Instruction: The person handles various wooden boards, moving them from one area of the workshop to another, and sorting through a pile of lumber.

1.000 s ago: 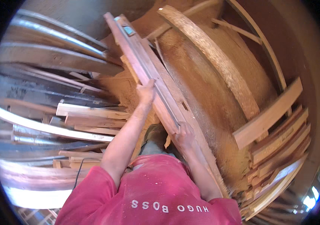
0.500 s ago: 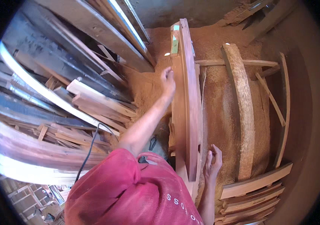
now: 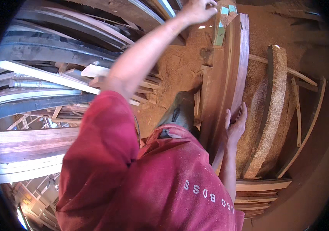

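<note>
A long reddish-brown wooden beam (image 3: 226,77) with a stepped profile runs from near my body to the far side. My right hand (image 3: 235,129) is at its right edge, thumb and bent fingers apart; I cannot tell how firmly it touches the wood. My left hand (image 3: 199,11) reaches to the far end, left of the beam, and the picture's upper edge partly cuts it off. Its fingers are loosely bent, with nothing visible in them. Beside the beam's far end, close to that hand, are pieces with green faces (image 3: 220,35).
Right of the beam lies a thick sawdust-covered timber (image 3: 274,104), with thin wooden strips (image 3: 298,111) beyond it. Short boards (image 3: 262,186) are stacked at the lower right. Long planks (image 3: 49,81) crowd the left. Sawdust (image 3: 172,63) covers the floor, where my foot (image 3: 196,82) stands.
My left hand has moved away from me toward the beam's far end. My right hand has gone from beside the beam to its right edge. The whole view has shifted.
</note>
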`<move>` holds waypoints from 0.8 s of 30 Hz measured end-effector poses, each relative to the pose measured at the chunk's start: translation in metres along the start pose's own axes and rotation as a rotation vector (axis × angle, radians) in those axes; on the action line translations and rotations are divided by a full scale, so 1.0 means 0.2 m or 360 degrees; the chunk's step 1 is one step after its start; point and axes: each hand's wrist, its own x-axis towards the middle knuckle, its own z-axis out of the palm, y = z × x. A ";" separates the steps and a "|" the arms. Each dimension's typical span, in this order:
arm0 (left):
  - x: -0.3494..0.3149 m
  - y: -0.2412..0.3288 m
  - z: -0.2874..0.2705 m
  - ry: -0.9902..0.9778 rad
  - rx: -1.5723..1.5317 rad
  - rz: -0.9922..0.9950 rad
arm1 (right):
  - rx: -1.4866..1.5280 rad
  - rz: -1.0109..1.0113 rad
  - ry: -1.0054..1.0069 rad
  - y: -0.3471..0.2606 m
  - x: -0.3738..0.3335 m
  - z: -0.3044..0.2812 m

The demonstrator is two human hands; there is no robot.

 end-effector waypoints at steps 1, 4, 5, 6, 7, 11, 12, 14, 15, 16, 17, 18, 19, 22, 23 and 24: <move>-0.03 0.00 -0.14 0.0017 0.0114 0.0012 | -0.0163 -0.0102 -0.0033 0.02 0.00 0.00; -0.26 0.01 -0.50 -0.0139 0.0353 0.0259 | -0.0183 -0.0160 -0.0084 -0.03 0.01 -0.01; -0.37 0.01 -0.59 -0.0240 0.0423 0.0366 | -0.0190 -0.0203 -0.0077 -0.04 0.00 -0.01; -0.54 0.12 -0.63 -0.0381 0.0326 0.0003 | -0.0233 -0.0220 -0.0049 -0.03 -0.01 -0.01; -0.72 0.13 -0.69 -0.0504 0.0392 0.0182 | -0.0226 -0.0248 -0.0051 -0.03 -0.02 -0.01; -1.63 0.18 -0.76 -0.1215 0.0212 0.0077 | -0.0199 -0.0344 0.0008 0.01 -0.06 -0.04; -1.88 0.23 -0.78 -0.1388 0.0216 -0.0085 | -0.0224 -0.0482 0.0053 0.05 -0.07 -0.06; -2.39 0.26 -0.84 -0.1598 0.0405 -0.0453 | -0.0190 -0.0570 0.0082 0.03 -0.15 -0.09; -2.67 0.23 -0.85 -0.1559 0.0389 -0.0528 | -0.0177 -0.0599 0.0093 0.04 -0.20 -0.10; -2.96 0.18 -0.85 -0.1520 0.0370 -0.0607 | -0.0143 -0.0640 0.0114 0.07 -0.24 -0.12; -3.27 0.07 -0.81 -0.1471 0.0094 -0.0761 | -0.0113 -0.0684 0.0130 0.08 -0.28 -0.14; -3.53 0.01 -0.74 -0.1412 -0.0192 -0.0909 | -0.0102 -0.0697 0.0157 0.08 -0.33 -0.15; -3.69 0.05 -0.68 -0.1350 -0.0277 -0.1014 | -0.0101 -0.0709 0.0176 0.09 -0.38 -0.17; -4.03 0.15 -0.47 -0.1082 -0.0378 -0.1231 | -0.0026 -0.0588 0.0209 0.12 -0.49 -0.21; -4.08 0.18 -0.42 -0.1079 -0.0363 -0.1200 | -0.0040 -0.0591 0.0234 0.15 -0.52 -0.22; -4.13 0.20 -0.36 -0.0741 -0.0613 -0.1133 | -0.0058 -0.0593 0.0251 0.16 -0.55 -0.23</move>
